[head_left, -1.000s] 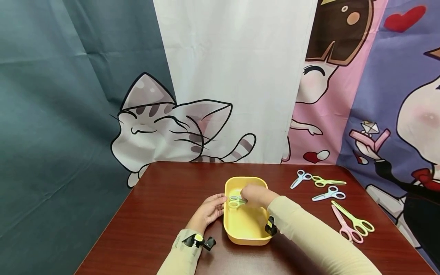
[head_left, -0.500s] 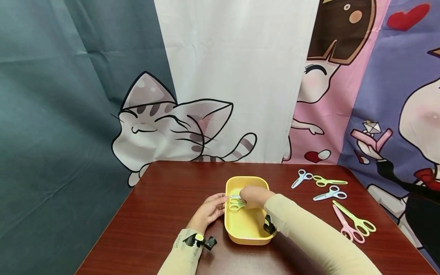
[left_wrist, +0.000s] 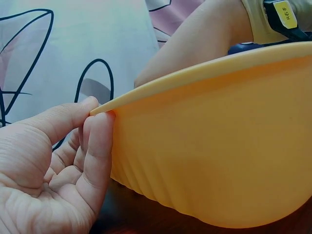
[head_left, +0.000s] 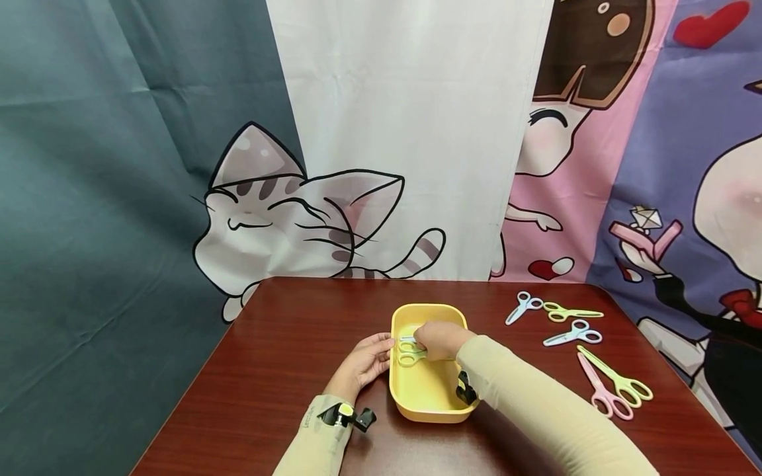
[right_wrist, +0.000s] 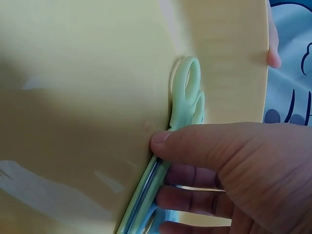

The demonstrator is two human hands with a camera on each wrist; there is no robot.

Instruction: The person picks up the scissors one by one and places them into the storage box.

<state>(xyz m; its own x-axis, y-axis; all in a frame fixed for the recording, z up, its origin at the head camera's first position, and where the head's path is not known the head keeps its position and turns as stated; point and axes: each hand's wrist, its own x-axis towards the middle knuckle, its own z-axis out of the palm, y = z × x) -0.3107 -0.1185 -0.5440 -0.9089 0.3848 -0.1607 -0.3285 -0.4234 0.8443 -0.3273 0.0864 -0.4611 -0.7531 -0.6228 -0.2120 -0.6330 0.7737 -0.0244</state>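
A yellow plastic bin (head_left: 425,403) stands on the table in the head view. My left hand (head_left: 364,362) is at its left side; the left wrist view shows thumb and fingers pinching the rim (left_wrist: 195,68). Inside the bin, my right hand (head_left: 443,339) grips a pair of light green scissors (head_left: 409,357) by the blade part, handle loops pointing left. In the right wrist view the thumb presses on the green scissors (right_wrist: 183,107), with the fingers curled at their other side. Something light blue (right_wrist: 163,219) lies below them, partly hidden by the fingers.
To the right on the dark red table (head_left: 286,330) lie several scissors: blue scissors (head_left: 524,307), green scissors (head_left: 571,313), more blue scissors (head_left: 574,334), and pink scissors (head_left: 608,400) beside yellow-green scissors (head_left: 625,383). A printed curtain (head_left: 405,99) hangs behind the table.
My right hand and the green scissors have shifted very slightly within the bin, toward me, then stayed put. The left hand stays at the rim.
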